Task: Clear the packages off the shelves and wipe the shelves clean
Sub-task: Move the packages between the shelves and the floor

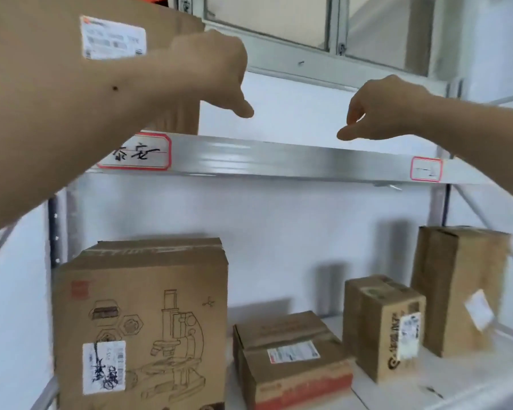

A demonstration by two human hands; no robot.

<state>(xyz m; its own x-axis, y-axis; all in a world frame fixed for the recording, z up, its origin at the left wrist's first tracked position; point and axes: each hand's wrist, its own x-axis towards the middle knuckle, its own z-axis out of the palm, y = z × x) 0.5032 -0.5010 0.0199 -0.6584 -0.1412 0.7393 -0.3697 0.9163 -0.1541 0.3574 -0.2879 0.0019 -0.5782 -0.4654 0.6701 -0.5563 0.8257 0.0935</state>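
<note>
A: Where is the upper box [86, 54]?

B: On the shelf rail [279, 161], left end. Left hand [211, 72] and right hand [382, 110] hover above the rail, loosely curled, holding nothing.

A: Risk?

B: One-handed, it could tip off the rail onto the microscope box [142, 324] below.

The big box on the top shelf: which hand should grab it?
Probably the left hand. It is already up against the big box at the left end of the top shelf. The right hand hovers empty, farther right, away from it.
</note>
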